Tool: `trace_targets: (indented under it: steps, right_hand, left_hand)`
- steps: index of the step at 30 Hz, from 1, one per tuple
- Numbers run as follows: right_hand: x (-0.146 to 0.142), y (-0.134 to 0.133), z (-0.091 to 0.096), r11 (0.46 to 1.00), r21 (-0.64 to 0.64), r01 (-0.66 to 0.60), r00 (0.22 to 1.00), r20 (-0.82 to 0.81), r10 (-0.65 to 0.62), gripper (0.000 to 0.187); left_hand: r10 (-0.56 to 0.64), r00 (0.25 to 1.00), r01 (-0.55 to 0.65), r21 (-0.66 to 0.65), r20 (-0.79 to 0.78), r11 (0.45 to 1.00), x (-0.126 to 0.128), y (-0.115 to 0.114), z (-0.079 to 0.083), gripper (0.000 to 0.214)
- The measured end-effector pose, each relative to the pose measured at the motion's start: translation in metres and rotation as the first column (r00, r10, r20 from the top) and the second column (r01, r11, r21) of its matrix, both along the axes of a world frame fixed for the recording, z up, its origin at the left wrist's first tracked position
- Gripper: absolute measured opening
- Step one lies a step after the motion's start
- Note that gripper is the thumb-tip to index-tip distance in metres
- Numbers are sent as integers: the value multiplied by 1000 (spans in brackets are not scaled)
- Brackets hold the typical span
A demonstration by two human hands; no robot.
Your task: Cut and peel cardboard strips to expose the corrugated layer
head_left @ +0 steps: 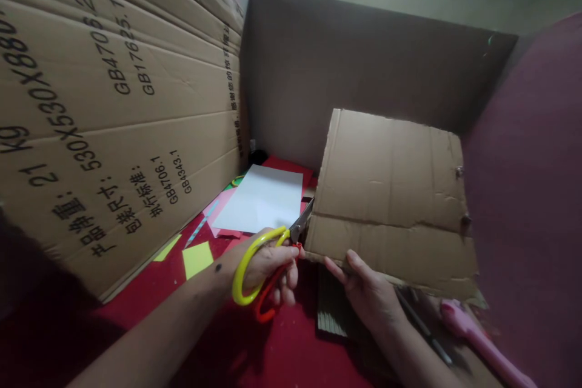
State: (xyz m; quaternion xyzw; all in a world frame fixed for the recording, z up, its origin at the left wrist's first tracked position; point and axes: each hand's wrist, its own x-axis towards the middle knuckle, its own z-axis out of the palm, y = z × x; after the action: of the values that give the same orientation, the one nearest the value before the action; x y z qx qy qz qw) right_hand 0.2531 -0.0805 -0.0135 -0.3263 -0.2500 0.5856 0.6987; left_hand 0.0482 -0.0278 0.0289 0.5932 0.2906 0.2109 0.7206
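My left hand (273, 267) is closed through the yellow and red handles of a pair of scissors (297, 229). The blades point up and right and meet the left edge of a brown cardboard sheet (391, 194). My right hand (364, 288) grips the sheet's lower edge from beneath, thumb on top, and holds it tilted up above the red surface (282, 351).
Large printed cardboard boxes (113, 103) wall off the left side. A white paper sheet (264, 197) and yellow and pink paper scraps (196, 257) lie on the red surface. A pink tool (477, 339) and a corrugated strip (330, 315) lie at the lower right. A dark panel (341, 54) stands behind.
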Motion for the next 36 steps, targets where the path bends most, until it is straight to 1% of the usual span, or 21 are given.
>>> trace_targets:
  steps: [5, 9, 13, 14, 15, 17, 19, 21, 23, 25, 26, 27, 28, 29, 30, 31, 32, 33, 34, 35, 36]
  right_hand:
    - [0, 1, 0, 999, 4, 34, 999, -28, -34, 7]
    - [8, 4, 2, 994, -9, 110, 991, -74, -110, 14]
    - [17, 4, 7, 981, -37, 192, 975, -104, -195, 18]
    - [18, 4, 8, 979, -31, 200, 973, -110, -203, 19]
    - [19, 4, 9, 980, -24, 200, 973, -113, -201, 19]
    - [21, 3, 11, 983, -20, 184, 977, -107, -185, 19]
    - [22, 2, 13, 985, -26, 170, 980, -97, -172, 19]
    - [24, 1, 15, 986, -23, 164, 982, -87, -166, 18]
    - [27, -1, 16, 986, -13, 165, 984, -70, -165, 18]
    - [31, -2, 18, 984, -2, 176, 984, -38, -176, 19]
    - [33, -3, 20, 983, 9, 182, 983, -11, -182, 19]
    - [34, -4, 21, 982, 28, 185, 982, 26, -186, 19]
    - [36, -4, 23, 982, 52, 183, 980, 68, -186, 19]
    - [36, -6, 25, 981, 80, 179, 977, 106, -187, 19]
    - [37, -7, 28, 981, 102, 168, 973, 142, -181, 20]
    - [37, -7, 30, 981, 116, 153, 970, 171, -171, 20]
    - [36, -8, 32, 984, 115, 134, 969, 194, -154, 19]
    - [35, -9, 34, 989, 102, 111, 969, 209, -131, 16]
    - [34, -9, 36, 993, 83, 85, 970, 220, -102, 12]
    - [32, -9, 37, 996, 61, 58, 970, 231, -71, 9]
    - [30, -9, 38, 998, 42, 36, 970, 239, -45, 7]
  left_hand:
    - [147, 989, -145, 72, -12, 987, 6, -4, -10, 30]
    - [165, 985, -166, 20, 43, 986, 11, -3, -17, 31]
    - [244, 961, -245, -5, 130, 969, 12, 4, -20, 26]
    - [246, 960, -245, -20, 136, 969, 11, 5, -19, 25]
    - [214, 968, -210, -46, 132, 977, 9, 6, -19, 23]
    - [85, 989, -66, -148, 124, 987, 5, 4, -19, 21]
    - [-40, 985, 78, -229, 166, 970, 2, 1, -19, 21]
    - [-119, 964, 178, -242, 239, 954, -1, -2, -20, 25]
    - [-215, 940, 280, -240, 265, 930, -2, -7, -21, 30]
    - [-311, 926, 360, -250, 216, 899, -4, -14, -18, 33]
    - [-329, 932, 358, -242, 152, 902, -5, -18, -15, 33]
    - [-315, 948, 317, -205, 46, 926, -6, -23, -12, 33]
    - [-258, 962, 246, -127, -91, 961, -8, -28, -7, 31]
    - [-162, 959, 167, -1, -233, 986, -10, -33, -2, 30]
    - [-31, 932, 98, 170, -360, 981, -12, -36, 3, 29]
    - [125, 884, 54, 363, -451, 930, -15, -38, 7, 28]
    - [289, 815, 42, 548, -503, 836, -18, -38, 10, 26]
    - [437, 729, 65, 689, -527, 722, -22, -35, 11, 24]
    - [558, 636, 110, 779, -533, 618, -27, -30, 11, 24]
    - [647, 539, 169, 821, -540, 545, -32, -23, 9, 26]
    - [686, 466, 221, 825, -558, 521, -38, -15, 5, 27]
